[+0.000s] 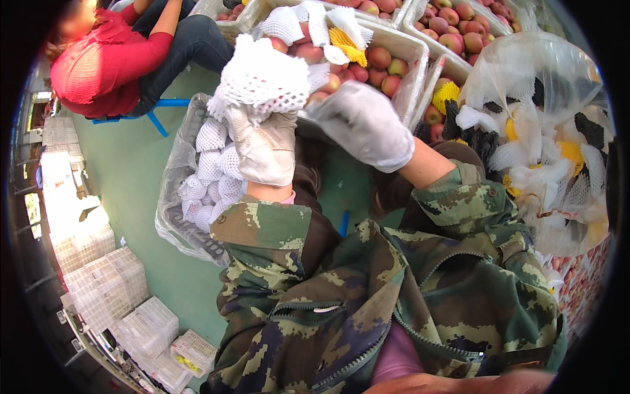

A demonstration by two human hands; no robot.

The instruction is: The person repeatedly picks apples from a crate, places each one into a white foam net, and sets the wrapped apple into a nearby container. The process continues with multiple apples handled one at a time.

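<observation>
My left hand (266,147), in a pale work glove, holds a bunch of white foam net sleeves (261,74). A little red shows through the lower mesh, but I cannot tell whether an apple is inside. My right hand (364,125), gloved too and blurred, hovers at the near edge of a white crate (418,54) of red apples (379,58). Its fingers look curled; what they hold, if anything, is hidden. Loose white sleeves and a yellow foam net (347,47) lie on those apples. Below my left hand, a plastic-lined crate (170,197) contains several net-wrapped fruits (209,165).
To the right bulges a clear plastic bag (531,69) of white, yellow and black foam nets. More apple crates (457,29) stand behind. A person in red (113,69) sits on a blue stool (157,118) at upper left. Stacked white crates (106,280) line the left side.
</observation>
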